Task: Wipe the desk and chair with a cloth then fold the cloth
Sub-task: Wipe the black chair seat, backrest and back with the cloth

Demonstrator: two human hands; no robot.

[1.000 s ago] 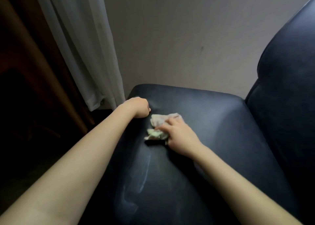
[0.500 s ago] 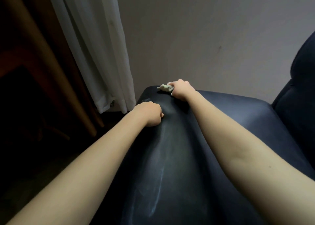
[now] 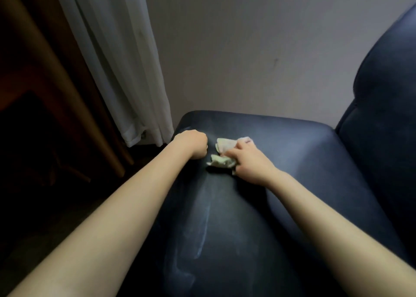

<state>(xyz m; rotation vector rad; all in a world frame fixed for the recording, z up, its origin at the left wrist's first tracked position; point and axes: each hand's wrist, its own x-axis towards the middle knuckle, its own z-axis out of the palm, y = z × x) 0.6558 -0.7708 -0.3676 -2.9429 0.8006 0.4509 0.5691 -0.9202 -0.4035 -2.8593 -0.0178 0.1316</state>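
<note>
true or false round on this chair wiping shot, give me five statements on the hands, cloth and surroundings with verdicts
1. The right hand holds a cloth against the dark blue chair seat. True.
2. The left hand grips a second cloth. False: it is a curled fist holding nothing, resting on the seat near its edge.
3. The cloth is neatly folded flat. False: it is crumpled into a bunch under the fingers.
4. A white curtain hangs to the left of the chair. True.
5. The cloth is on the chair's backrest. False: it lies on the seat, between the two hands.
</note>
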